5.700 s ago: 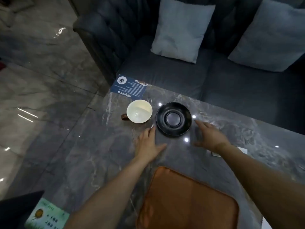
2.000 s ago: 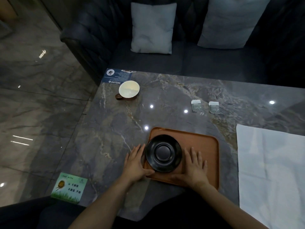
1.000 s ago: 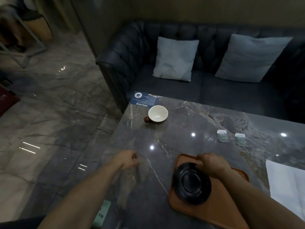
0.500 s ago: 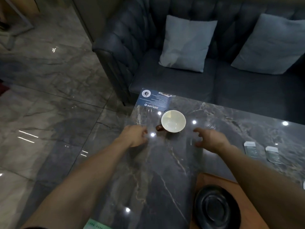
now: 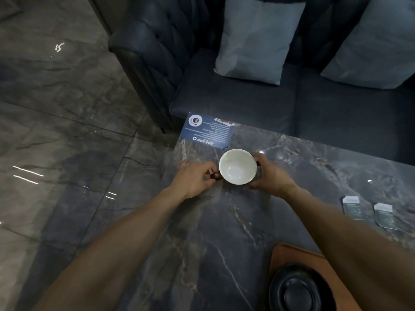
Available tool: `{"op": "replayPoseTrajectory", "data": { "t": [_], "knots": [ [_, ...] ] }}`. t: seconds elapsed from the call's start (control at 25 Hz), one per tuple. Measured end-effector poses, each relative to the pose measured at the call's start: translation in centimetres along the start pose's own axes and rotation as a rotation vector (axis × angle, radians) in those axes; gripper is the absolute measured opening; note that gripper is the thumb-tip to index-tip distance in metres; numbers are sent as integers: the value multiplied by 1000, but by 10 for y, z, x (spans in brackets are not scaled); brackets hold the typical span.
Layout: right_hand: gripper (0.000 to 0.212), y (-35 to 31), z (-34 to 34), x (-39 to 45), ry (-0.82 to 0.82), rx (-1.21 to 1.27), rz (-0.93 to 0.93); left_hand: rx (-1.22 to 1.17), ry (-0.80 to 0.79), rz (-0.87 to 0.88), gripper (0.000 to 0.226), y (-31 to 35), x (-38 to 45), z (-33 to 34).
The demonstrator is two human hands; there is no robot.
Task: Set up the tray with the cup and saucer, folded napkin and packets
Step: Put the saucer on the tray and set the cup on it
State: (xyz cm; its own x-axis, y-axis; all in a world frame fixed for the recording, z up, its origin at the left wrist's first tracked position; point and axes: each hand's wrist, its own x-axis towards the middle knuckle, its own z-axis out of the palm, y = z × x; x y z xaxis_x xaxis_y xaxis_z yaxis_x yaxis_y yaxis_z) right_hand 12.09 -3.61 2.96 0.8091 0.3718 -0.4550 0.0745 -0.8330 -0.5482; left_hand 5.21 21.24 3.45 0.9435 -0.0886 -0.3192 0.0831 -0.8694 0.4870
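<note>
Both hands closed round the white cup (image 5: 237,166) near the table's (image 5: 202,243) far left corner — left hand (image 5: 195,178) pinching the brown handle, which points left, right hand (image 5: 270,176) curled against the opposite wall. Upright, mouth up, apparently not yet lifted. Black saucer (image 5: 299,290) already on the orange tray (image 5: 289,254), near and to the right — probably the cup's destination. Two packets (image 5: 368,211) well right.

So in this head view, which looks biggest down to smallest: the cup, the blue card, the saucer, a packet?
1. Saucer, though it's nearest the camera
2. Blue card
3. Cup, close to the card
4. Packet
</note>
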Motion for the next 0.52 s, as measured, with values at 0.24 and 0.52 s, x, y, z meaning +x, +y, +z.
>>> {"op": "replayPoseTrajectory", "data": {
  "t": [0.24, 0.52],
  "knots": [
    [103, 3, 14, 2, 59, 195, -37, -94, 146, 11, 18, 3, -10, 11],
    [102, 14, 29, -37, 141, 301, 11, -209, 246, -4, 24, 15, -29, 26]
  ]
}}
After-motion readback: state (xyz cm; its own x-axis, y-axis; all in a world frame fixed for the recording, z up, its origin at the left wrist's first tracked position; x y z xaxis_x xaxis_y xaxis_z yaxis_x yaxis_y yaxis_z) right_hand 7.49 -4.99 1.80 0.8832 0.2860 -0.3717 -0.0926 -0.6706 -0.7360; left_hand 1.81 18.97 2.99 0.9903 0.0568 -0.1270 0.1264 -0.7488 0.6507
